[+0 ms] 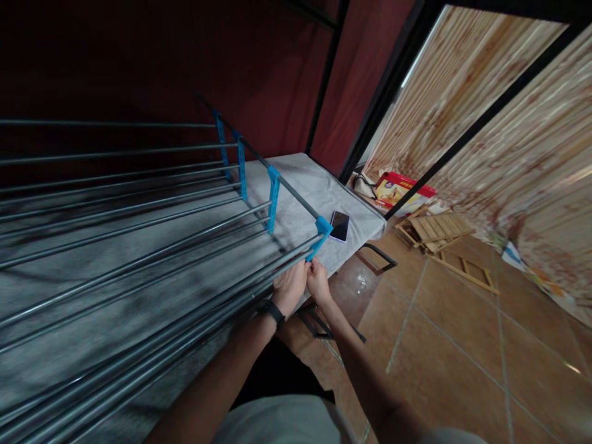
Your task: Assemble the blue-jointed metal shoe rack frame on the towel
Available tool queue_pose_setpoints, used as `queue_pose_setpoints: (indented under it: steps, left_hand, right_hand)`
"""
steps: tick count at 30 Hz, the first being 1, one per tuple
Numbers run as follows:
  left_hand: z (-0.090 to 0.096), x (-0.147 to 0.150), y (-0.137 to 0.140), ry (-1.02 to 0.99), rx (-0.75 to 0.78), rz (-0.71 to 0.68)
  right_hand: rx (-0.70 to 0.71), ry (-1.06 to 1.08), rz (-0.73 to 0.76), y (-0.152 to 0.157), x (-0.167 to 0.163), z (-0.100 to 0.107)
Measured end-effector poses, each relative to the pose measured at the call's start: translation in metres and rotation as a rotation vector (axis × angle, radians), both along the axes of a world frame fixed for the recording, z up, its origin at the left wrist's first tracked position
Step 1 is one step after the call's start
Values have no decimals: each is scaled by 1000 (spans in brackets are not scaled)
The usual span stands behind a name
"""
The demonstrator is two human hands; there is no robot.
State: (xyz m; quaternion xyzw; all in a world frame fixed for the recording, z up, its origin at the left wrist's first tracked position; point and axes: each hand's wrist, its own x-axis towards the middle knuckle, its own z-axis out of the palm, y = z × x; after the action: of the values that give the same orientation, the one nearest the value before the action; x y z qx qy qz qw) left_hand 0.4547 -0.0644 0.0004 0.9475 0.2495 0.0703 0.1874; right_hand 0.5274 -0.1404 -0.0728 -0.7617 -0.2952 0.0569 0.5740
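Note:
A rack of grey metal tubes (139, 265) with blue plastic connectors lies on a grey cloth-covered bed, filling the left of the view. At its near right corner sits a blue connector (322, 229). Just below that corner, my left hand (291, 285), with a dark watch on the wrist, is closed at the connector's lower end. My right hand (317, 279) meets it there, fingers pinched together. What lies between the fingertips is mostly hidden; both hands touch the bottom of the blue piece.
A phone (340, 226) rests on the grey cloth (296, 179) beyond the corner. Black metal posts (383, 92) rise behind. On the tiled floor (444, 345) are a folded wooden stool (441, 231), a red and yellow box (400, 188) and a patterned curtain (518, 135).

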Motion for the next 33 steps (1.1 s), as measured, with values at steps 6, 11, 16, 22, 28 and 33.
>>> queue_pose_setpoints:
  steps: [6,11,16,22,28,33]
  left_hand:
    - [5,-1,1,22,-7,-15]
    - [5,-1,-1,28,-17,-5]
    - [2,-1,1,31,-42,-2]
    - [7,-2,9,32,-83,4]
    - [10,-1,8,34,-104,35]
    - [7,0,9,15,-136,9]
  right_hand:
    - [7,2,25,0,0,-1]
    - [9,1,25,0,1,-2]
    - [5,0,14,0,0,-1]
    - [6,-6,20,-1,-2,2]
    - [10,-3,21,0,-3,1]
    - [11,0,21,1,-3,-1]
